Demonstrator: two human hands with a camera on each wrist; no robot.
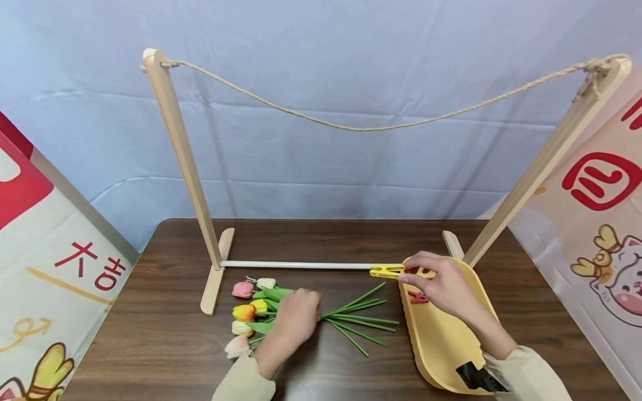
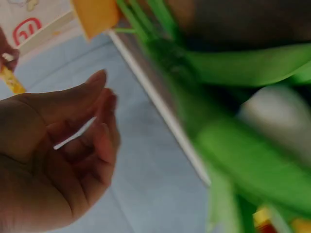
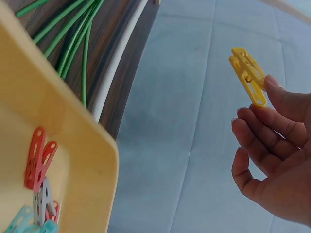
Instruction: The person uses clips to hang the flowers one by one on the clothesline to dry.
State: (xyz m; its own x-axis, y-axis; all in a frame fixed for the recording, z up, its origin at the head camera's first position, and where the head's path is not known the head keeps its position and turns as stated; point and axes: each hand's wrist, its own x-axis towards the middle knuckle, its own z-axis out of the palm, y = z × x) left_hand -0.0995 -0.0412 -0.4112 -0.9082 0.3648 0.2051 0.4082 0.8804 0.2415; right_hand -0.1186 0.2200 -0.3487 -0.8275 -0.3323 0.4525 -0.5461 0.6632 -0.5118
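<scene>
My right hand (image 1: 446, 284) pinches a yellow clothespin (image 1: 387, 271) between thumb and fingers, close above the near right corner of the tray. In the right wrist view the yellow clothespin (image 3: 249, 77) points away from the fingertips. A bunch of artificial tulips (image 1: 244, 312) lies on the table, pink, white and yellow-orange heads to the left, green stems (image 1: 361, 320) fanned to the right. Over its middle is my left hand (image 1: 296, 317). The left wrist view shows that hand's fingers (image 2: 104, 141) loosely bent toward the thumb with nothing between them, beside the green leaves (image 2: 243, 155).
A wooden frame has two posts (image 1: 183, 150), a white crossbar (image 1: 301, 265) low down and a sagging rope (image 1: 351, 128) on top. At the right, a yellow tray (image 1: 441, 351) holds red (image 3: 36, 165), white and teal clothespins. Printed cloths (image 1: 75, 262) flank the table.
</scene>
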